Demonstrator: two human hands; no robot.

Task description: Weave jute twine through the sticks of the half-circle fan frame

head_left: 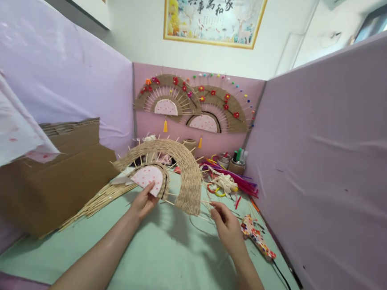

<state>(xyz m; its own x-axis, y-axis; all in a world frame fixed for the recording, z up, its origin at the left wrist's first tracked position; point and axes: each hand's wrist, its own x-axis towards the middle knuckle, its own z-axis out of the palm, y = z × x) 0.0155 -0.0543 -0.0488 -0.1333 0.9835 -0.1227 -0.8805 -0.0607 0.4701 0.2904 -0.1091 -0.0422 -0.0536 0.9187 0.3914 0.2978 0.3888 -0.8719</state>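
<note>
Forearms (pixel 96 255) lay nearest. The left hand (pixel 145 201) gripped the woven fan (pixel 190 180) by its dotted half-disc (pixel 149 177); the right hand (pixel 224 219), nearer the fan's lower right end, appeared to pinch a protruding stick (pixel 205 202). The fan was above the green table (pixel 173 268), long axis sloping down rightward.

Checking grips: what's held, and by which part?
The left hand holds the woven fan by its dotted centre panel; the right hand is at a stick's end, its grip unclear.
</note>
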